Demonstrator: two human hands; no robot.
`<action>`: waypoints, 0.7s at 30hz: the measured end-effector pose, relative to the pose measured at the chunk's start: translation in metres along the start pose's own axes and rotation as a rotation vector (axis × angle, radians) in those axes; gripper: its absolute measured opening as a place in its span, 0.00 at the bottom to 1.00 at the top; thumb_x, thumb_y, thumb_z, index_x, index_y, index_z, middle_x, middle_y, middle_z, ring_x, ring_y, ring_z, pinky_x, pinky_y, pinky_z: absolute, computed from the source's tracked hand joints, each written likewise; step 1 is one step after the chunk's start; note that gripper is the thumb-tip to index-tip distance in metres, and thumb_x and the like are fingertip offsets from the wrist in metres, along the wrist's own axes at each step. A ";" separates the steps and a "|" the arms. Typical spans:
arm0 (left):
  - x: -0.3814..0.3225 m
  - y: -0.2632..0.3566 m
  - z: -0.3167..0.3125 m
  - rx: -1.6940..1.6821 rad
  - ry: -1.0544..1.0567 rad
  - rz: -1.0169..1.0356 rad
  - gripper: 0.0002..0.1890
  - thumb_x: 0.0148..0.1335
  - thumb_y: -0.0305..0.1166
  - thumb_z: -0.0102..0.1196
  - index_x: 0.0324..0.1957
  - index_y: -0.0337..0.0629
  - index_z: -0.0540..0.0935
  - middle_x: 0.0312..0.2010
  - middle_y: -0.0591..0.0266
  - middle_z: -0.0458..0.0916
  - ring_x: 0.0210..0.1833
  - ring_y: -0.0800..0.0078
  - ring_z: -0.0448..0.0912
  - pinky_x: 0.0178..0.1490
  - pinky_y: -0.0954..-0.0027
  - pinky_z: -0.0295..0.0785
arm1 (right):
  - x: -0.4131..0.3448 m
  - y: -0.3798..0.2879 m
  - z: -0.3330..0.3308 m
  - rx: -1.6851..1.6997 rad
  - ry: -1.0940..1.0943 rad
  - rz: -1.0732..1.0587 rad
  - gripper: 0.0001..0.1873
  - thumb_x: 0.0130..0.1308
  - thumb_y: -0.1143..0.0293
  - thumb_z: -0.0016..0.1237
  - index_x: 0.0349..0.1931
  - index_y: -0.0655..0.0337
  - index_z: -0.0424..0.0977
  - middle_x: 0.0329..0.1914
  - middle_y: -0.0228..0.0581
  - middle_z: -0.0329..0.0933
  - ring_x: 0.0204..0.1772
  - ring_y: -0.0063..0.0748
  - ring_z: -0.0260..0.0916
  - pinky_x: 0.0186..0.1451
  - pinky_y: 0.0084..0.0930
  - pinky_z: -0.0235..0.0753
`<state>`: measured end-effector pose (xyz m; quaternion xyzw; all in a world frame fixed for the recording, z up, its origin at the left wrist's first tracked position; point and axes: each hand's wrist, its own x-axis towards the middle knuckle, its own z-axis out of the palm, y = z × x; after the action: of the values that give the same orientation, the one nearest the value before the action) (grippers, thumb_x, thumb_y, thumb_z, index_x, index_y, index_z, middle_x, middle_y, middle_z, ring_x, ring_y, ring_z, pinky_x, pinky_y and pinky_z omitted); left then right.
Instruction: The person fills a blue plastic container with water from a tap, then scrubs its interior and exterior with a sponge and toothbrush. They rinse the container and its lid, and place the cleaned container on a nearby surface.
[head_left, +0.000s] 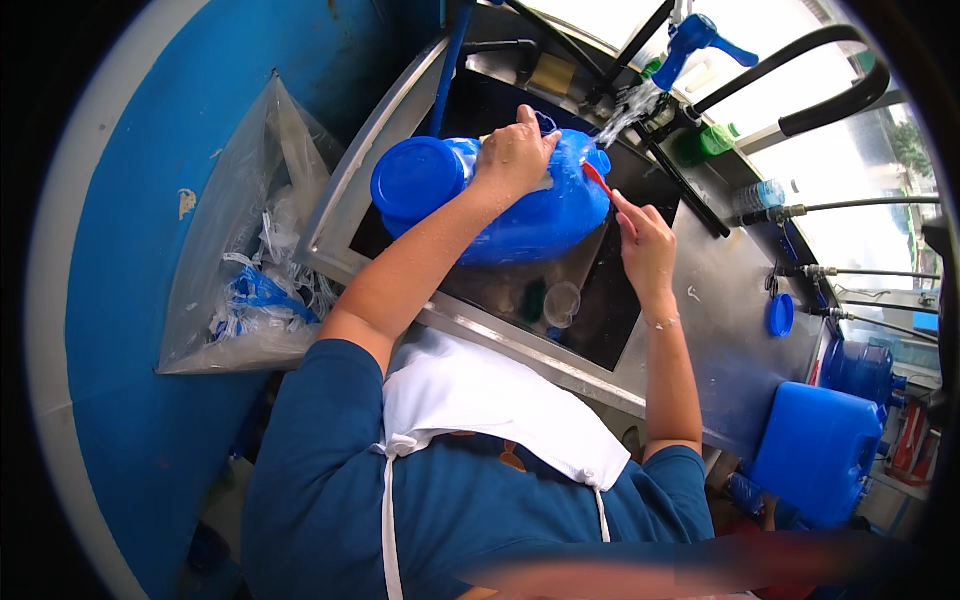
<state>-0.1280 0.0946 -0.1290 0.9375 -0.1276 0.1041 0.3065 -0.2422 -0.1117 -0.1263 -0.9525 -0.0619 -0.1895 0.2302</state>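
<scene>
A blue plastic water jug lies on its side over the stainless steel sink, its wide round cap facing left. My left hand grips the jug's upper side; its handle is hidden under the fingers. In my right hand is a slim red brush, probably a toothbrush. Its head meets the jug beside the small blue spout. Water runs from a blue-handled faucet just beyond the spout. A clear round cup or lid lies in the basin.
A clear plastic bag of wrappers hangs at the left wall. Green bottles and a black curved pipe stand behind the sink. A blue cap hangs at right, above a square blue jug. Part of another person shows lower right.
</scene>
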 end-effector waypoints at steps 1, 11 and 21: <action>-0.001 0.008 0.004 -0.003 -0.039 0.008 0.23 0.67 0.47 0.50 0.44 0.32 0.66 0.24 0.41 0.81 0.31 0.45 0.83 0.35 0.54 0.80 | 0.002 -0.010 0.005 -0.100 0.048 -0.025 0.17 0.63 0.73 0.51 0.52 0.44 0.78 0.25 0.38 0.69 0.26 0.38 0.72 0.31 0.30 0.74; -0.001 0.006 -0.002 -0.025 -0.113 0.046 0.29 0.66 0.51 0.50 0.53 0.34 0.66 0.25 0.45 0.82 0.33 0.46 0.83 0.37 0.57 0.80 | -0.087 0.101 -0.005 -0.468 0.164 0.406 0.17 0.63 0.68 0.50 0.53 0.40 0.76 0.31 0.37 0.75 0.33 0.44 0.75 0.39 0.39 0.77; -0.021 0.031 0.008 -0.101 -0.109 0.354 0.30 0.60 0.57 0.54 0.56 0.46 0.71 0.28 0.54 0.83 0.37 0.55 0.83 0.39 0.57 0.79 | 0.004 0.077 -0.018 0.042 0.116 0.289 0.20 0.63 0.63 0.51 0.56 0.55 0.74 0.46 0.47 0.74 0.48 0.39 0.73 0.54 0.30 0.72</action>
<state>-0.1564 0.0697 -0.1237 0.8880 -0.3123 0.0987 0.3228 -0.2285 -0.1881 -0.1419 -0.9339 0.0851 -0.2078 0.2781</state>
